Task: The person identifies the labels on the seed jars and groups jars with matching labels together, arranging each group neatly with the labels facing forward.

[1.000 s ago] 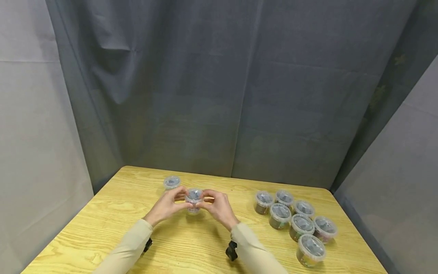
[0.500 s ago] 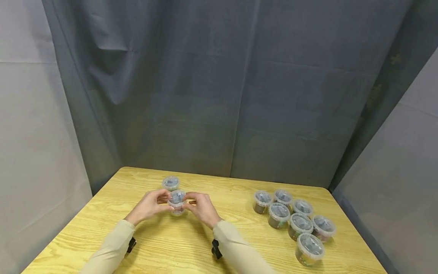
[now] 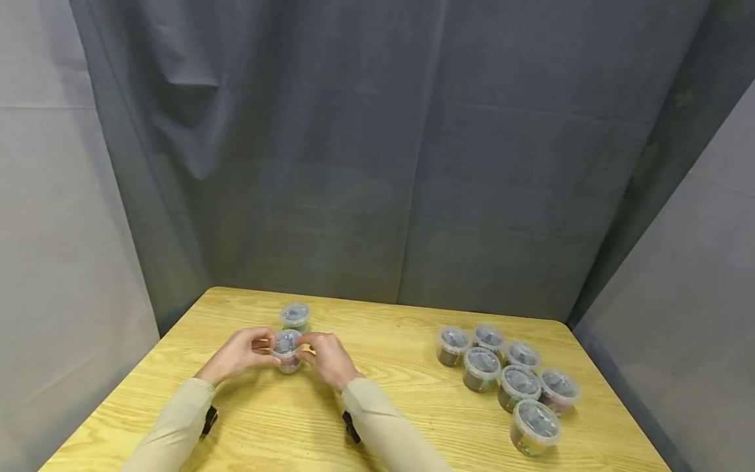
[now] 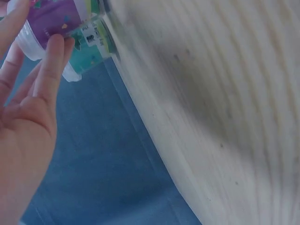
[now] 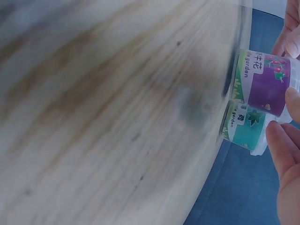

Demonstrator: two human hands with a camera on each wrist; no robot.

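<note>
Hands [image 3: 234,356] [image 3: 329,359] pinching cup [image 3: 289,362], lid [image 3: 286,341] up, seemingly upright

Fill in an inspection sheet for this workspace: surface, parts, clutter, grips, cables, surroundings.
Surface: wood-grain table; small dark specks visible in the right wrist view.
Job's things: purple-labelled tub held upright, lid on; green-labelled tub just behind it, lidded; seven other lidded tubs grouped upright at right.
Clutter: nothing seen.
Grips: left grip and right grip pinch the purple-labelled tub from opposite sides; black device at each wrist.
Cables: nothing seen.
Surroundings: dark curtain behind, paler side sheets.
</note>
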